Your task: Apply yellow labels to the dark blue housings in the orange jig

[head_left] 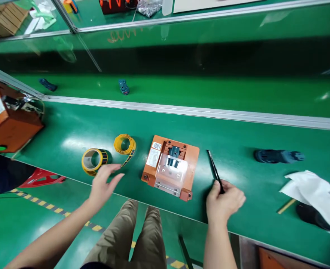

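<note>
Black tweezers point(214, 166) are gripped in my right hand point(225, 200), their tip pointing away from me over the green bench. My left hand point(105, 184) has thumb and forefinger apart, close to the free end of a yellow label strip point(131, 152); whether a fingertip touches it I cannot tell. That strip runs from a loose yellow coil point(121, 148). Left of it stands a yellow label roll point(83, 160) with a white core. Between my hands lies an orange fixture point(192, 153) with a clear plate point(169, 170) and a dark blue-grey part point(174, 151) seated in it.
On the right lie a dark blue-grey tool body point(278, 156), a white cloth point(308, 186) and a black object point(312, 216). An orange machine point(13, 127) with a green button occupies the left end. Two small dark parts rest behind the metal rail point(182, 114).
</note>
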Demonstrator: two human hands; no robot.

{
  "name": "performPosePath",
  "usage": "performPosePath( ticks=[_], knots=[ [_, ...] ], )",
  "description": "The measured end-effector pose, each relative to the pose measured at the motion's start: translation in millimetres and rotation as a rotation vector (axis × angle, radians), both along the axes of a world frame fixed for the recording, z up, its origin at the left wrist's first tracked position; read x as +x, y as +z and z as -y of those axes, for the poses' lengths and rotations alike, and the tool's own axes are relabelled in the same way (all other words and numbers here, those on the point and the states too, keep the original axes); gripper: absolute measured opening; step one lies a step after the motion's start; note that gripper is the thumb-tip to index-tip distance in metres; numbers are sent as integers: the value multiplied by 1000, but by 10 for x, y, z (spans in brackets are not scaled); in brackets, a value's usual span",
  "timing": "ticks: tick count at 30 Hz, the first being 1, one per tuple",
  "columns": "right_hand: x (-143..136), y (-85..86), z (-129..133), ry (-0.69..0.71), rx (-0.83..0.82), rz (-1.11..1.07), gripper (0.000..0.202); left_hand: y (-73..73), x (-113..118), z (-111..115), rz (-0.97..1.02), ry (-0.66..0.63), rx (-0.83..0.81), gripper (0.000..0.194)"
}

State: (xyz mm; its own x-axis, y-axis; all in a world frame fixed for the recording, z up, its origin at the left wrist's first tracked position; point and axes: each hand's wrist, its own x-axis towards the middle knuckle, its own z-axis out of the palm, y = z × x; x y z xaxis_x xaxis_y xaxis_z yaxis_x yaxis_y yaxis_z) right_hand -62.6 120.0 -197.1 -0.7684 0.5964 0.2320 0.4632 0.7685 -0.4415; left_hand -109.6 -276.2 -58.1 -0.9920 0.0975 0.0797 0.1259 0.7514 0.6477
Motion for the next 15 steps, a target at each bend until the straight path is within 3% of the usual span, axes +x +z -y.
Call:
performPosePath(
  ticks=[2,4,7,11,15],
  knots=[
    [-5,4,17,-12,-14,-4,45,-16,114,601,-223,-75,-334,52],
    [-21,18,39,-28,-22,-9,44,-34,133,1077,-191,-229,-603,66],
    [-50,40,61,-54,-26,-6,42,-92,-3,1410,-199,-374,-761,66],
    [-65,56,55,-58,-46,-10,44,-188,-296,1285,-342,-372,-753,64],
    [-61,59,37,-44,-53,-2,46,-208,-565,838,-411,-204,-745,56]
  ],
)
